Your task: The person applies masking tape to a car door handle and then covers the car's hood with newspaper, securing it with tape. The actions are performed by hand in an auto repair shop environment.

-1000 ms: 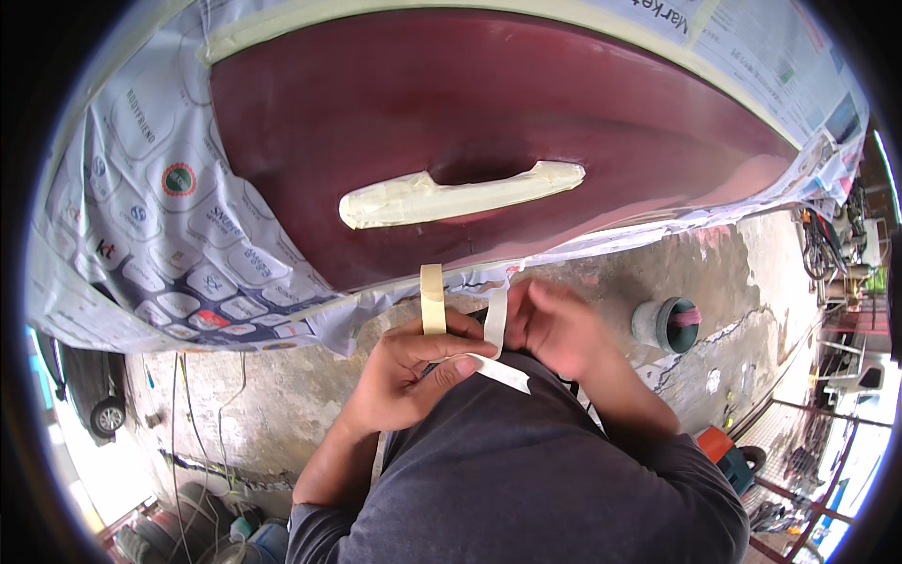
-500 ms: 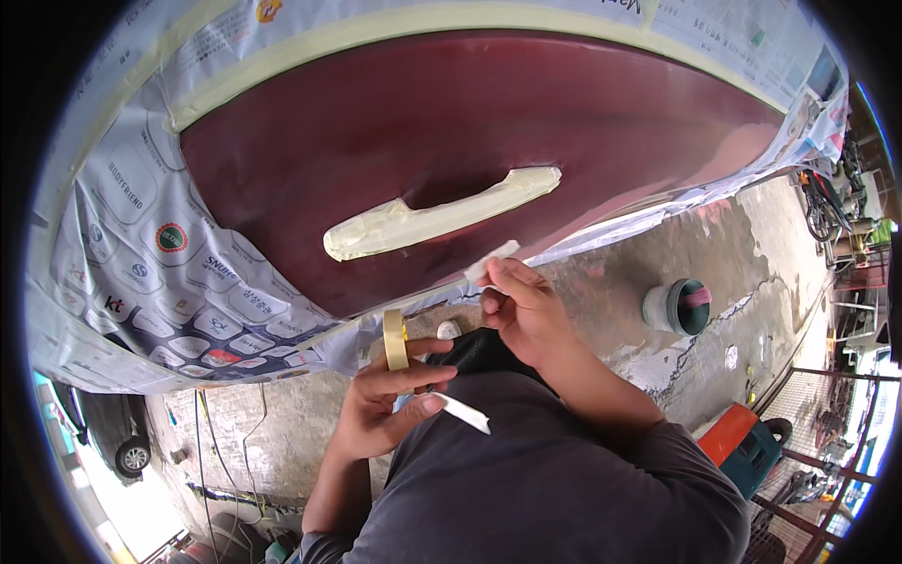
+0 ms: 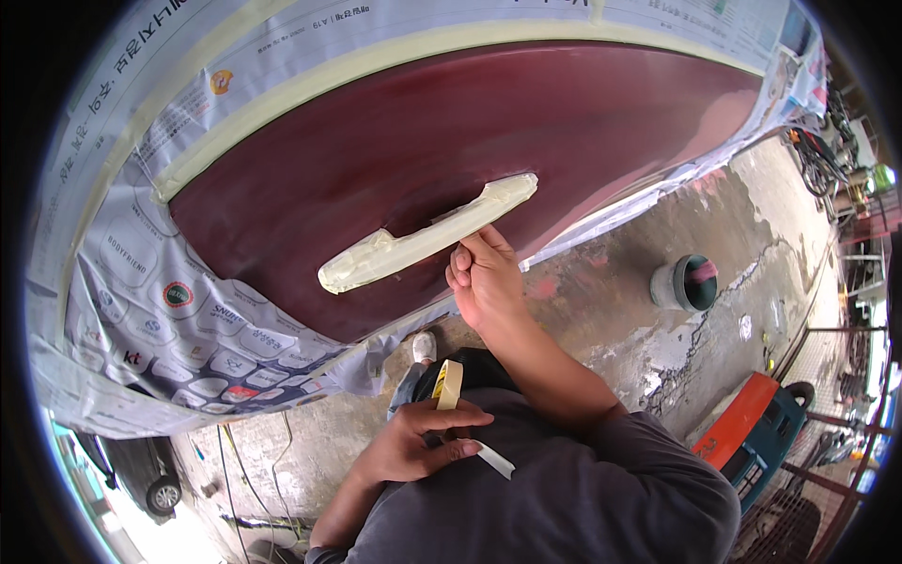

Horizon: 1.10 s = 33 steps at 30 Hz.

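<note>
A dark red car door panel (image 3: pixel 451 141) fills the upper view, its edges masked with newspaper (image 3: pixel 141 310) and beige tape. The door handle (image 3: pixel 427 235) is wrapped in masking tape. My right hand (image 3: pixel 484 277) is raised to the lower right part of that handle, fingers curled against the tape there. My left hand (image 3: pixel 418 442) stays low near my chest, holding a roll of masking tape (image 3: pixel 448 383) upright, with a short loose strip (image 3: pixel 493 461) hanging from under its fingers.
A grey bucket (image 3: pixel 684 284) with something pink inside stands on the cracked concrete floor (image 3: pixel 611 310) at right. An orange and dark machine (image 3: pixel 752 428) sits lower right. Cables lie on the floor at lower left. My shoe (image 3: pixel 425 346) shows under the door.
My right hand went up from the tape roll to the masked door handle. My left hand dropped lower with the roll. The view moved closer to the door.
</note>
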Motion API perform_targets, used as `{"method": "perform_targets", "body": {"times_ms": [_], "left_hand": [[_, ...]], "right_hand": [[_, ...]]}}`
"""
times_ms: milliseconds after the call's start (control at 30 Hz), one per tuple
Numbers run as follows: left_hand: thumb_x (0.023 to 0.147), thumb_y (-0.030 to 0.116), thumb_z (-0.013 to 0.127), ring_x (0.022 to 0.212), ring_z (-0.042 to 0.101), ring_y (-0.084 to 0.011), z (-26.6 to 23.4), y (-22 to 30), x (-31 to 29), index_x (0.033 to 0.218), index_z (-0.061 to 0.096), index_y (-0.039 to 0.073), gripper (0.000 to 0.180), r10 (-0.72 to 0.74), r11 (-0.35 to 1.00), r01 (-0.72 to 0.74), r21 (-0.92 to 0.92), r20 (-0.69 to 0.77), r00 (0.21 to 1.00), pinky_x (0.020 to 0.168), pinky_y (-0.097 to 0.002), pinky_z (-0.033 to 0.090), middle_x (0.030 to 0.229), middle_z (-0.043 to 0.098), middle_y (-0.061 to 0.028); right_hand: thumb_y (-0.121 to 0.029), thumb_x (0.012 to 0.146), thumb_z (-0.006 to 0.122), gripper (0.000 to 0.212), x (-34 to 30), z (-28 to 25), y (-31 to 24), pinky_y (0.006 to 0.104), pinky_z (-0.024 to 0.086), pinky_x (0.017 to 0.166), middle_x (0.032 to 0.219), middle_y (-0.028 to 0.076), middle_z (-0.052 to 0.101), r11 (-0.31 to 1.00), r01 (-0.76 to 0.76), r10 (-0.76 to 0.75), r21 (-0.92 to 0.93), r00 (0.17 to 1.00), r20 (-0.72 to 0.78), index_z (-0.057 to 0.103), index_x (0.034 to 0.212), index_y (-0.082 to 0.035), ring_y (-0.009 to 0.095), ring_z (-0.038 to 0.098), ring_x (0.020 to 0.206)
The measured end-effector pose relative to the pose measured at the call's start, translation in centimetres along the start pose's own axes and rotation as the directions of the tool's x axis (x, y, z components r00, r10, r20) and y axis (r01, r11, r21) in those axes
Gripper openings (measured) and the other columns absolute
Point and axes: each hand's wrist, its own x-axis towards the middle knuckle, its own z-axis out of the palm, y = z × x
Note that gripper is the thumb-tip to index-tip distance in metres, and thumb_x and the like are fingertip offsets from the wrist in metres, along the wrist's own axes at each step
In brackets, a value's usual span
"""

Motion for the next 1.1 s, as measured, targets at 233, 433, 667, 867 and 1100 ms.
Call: {"method": "perform_targets", "body": {"times_ms": [233, 433, 667, 867, 1100], "left_hand": [[0.087, 0.001, 0.082, 0.081, 0.071, -0.0146, -5.2, 3.2, -2.1, 0.124, 0.075, 0.002, 0.038, 0.04, 0.998, -0.044, 0.042, 0.103, 0.994, 0.068, -0.0278, 0.055, 0.112, 0.076, -0.0138], [0.087, -0.005, 0.08, 0.082, 0.074, -0.0146, -6.0, 5.8, -2.4, 0.121, 0.077, 0.002, 0.035, 0.136, 0.99, -0.139, 0.016, 0.118, 0.984, 0.068, -0.0264, 0.058, 0.1, 0.078, -0.0121], [0.092, 0.004, 0.077, 0.09, 0.074, -0.0229, -3.9, 7.0, -0.9, 0.124, 0.071, -0.003, 0.033, 0.19, 0.972, -0.207, -0.114, -0.148, 0.971, 0.072, -0.0282, 0.059, 0.113, 0.074, -0.0232], [0.095, 0.02, 0.077, 0.119, 0.065, -0.0277, -3.6, 9.3, 3.5, 0.128, 0.067, -0.005, 0.043, 0.519, 0.832, -0.361, 0.421, -0.361, 0.775, 0.089, -0.0328, 0.057, 0.14, 0.061, -0.026], [0.093, 0.015, 0.078, 0.115, 0.068, -0.032, -2.9, 9.7, 9.7, 0.12, 0.075, -0.001, 0.032, 0.651, 0.446, -0.188, 0.875, -0.173, 0.739, 0.092, -0.04, 0.054, 0.127, 0.07, -0.0191]], "right_hand": [[-0.008, 0.106, 0.06, 0.007, 0.2, 0.7, 1.2, 0.0222, 0.036, 0.042, 0.062, -0.003, 0.056, 0.984, 0.168, -0.169, 0.059, 0.985, 0.028, 0.067, 0.106, -0.009, 0.006, 0.049, 0.045], [-0.005, 0.101, 0.064, 0.005, 0.5, 0.6, 0.7, 0.0236, 0.037, 0.042, 0.061, -0.001, 0.058, 0.988, 0.149, -0.15, -0.028, 0.988, -0.048, 0.069, 0.101, -0.004, 0.007, 0.048, 0.044], [-0.003, 0.098, 0.067, 0.005, 0.7, 0.3, 0.4, 0.0242, 0.037, 0.04, 0.06, 0.001, 0.058, 0.99, 0.12, -0.121, 0.079, 0.993, 0.01, 0.07, 0.102, -0.001, 0.008, 0.048, 0.042], [-0.002, 0.098, 0.067, 0.011, 1.1, -0.2, 0.9, 0.0219, 0.036, 0.038, 0.062, -0.001, 0.058, 0.974, 0.114, -0.139, 0.196, 0.983, 0.117, 0.071, 0.109, 0.0, 0.005, 0.05, 0.044], [-0.013, 0.103, 0.065, 0.013, -0.2, -0.3, 0.8, 0.0233, 0.039, 0.043, 0.067, -0.003, 0.06, 0.93, -0.128, 0.058, 0.344, 0.976, 0.208, 0.07, 0.112, -0.004, 0.006, 0.052, 0.046]]}}
